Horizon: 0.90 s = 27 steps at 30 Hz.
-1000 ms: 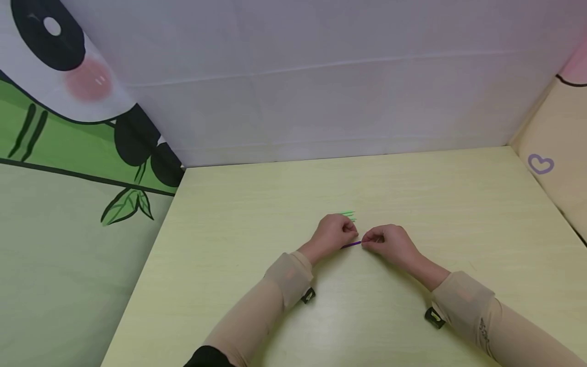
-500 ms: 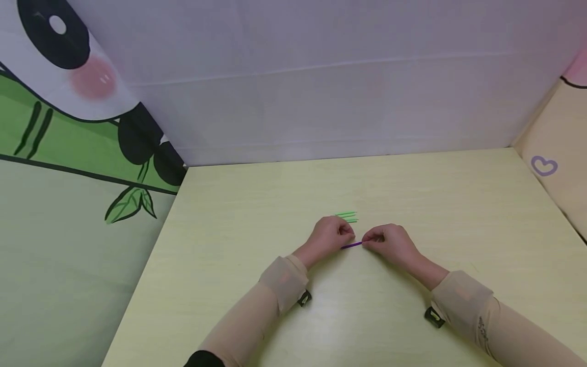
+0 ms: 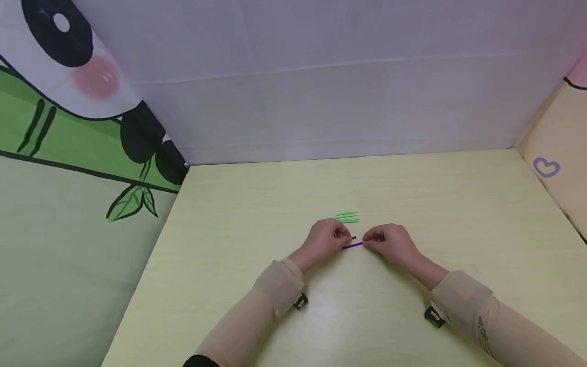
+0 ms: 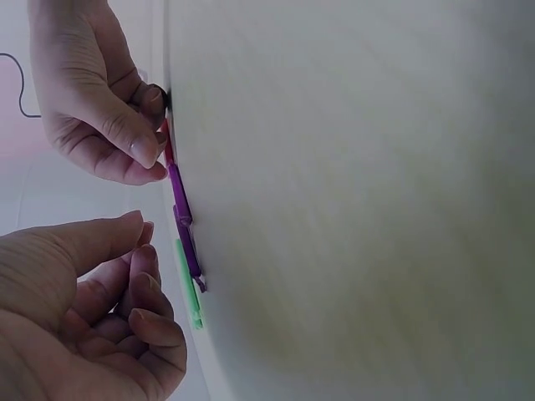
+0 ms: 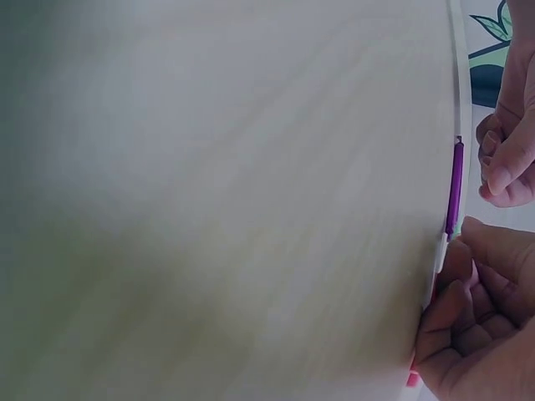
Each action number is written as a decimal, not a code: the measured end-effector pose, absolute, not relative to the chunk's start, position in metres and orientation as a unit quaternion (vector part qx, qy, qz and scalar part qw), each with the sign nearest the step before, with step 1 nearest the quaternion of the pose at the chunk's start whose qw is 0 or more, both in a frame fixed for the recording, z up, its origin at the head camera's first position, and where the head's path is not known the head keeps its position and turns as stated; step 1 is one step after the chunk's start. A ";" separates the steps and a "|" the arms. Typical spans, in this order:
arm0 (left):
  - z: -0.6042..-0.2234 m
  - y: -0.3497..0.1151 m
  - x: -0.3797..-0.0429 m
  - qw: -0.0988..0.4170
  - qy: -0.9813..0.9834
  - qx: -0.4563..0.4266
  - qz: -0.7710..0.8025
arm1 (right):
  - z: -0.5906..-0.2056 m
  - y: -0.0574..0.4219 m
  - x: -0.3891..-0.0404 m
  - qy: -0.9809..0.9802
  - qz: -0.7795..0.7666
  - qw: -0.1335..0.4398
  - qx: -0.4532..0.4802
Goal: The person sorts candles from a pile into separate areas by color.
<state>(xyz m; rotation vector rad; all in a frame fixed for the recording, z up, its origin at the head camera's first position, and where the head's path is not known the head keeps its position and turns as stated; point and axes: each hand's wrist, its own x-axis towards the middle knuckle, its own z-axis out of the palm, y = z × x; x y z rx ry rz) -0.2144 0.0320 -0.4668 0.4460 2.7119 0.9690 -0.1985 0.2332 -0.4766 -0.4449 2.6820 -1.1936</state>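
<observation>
A pale yellow-green table [image 3: 257, 214] stands in a booth of white cloth, with a panda-and-bamboo print [image 3: 69, 102] hanging on the left. Near the table's middle lies a purple stick [image 3: 352, 245], thin and short, flat on the surface between the two hands. The right hand [image 3: 389, 241] pinches the stick's right end between thumb and forefinger, its other fingers curled under, knuckles up and wrist low over the table. The left hand [image 3: 326, 238] hovers just beside the stick's left end, its fingers [image 4: 138, 288] loosely curled with a small gap to the thumb; the left wrist view shows them holding nothing and not touching the stick. A second short purple piece [image 3: 353, 237] lies just behind the first. A few green sticks [image 3: 347, 217] lie side by side just beyond the left hand's knuckles. Both forearms wear beige sleeves [image 3: 279, 285].
</observation>
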 end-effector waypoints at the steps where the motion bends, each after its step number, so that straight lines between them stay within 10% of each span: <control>1: -0.467 0.031 -0.214 0.114 0.924 0.151 0.332 | -0.477 0.233 -0.199 0.901 -0.399 0.086 -0.147; 27: -0.470 0.014 -0.205 0.101 0.922 0.127 0.352 | -0.483 0.235 -0.201 0.901 -0.400 0.081 -0.148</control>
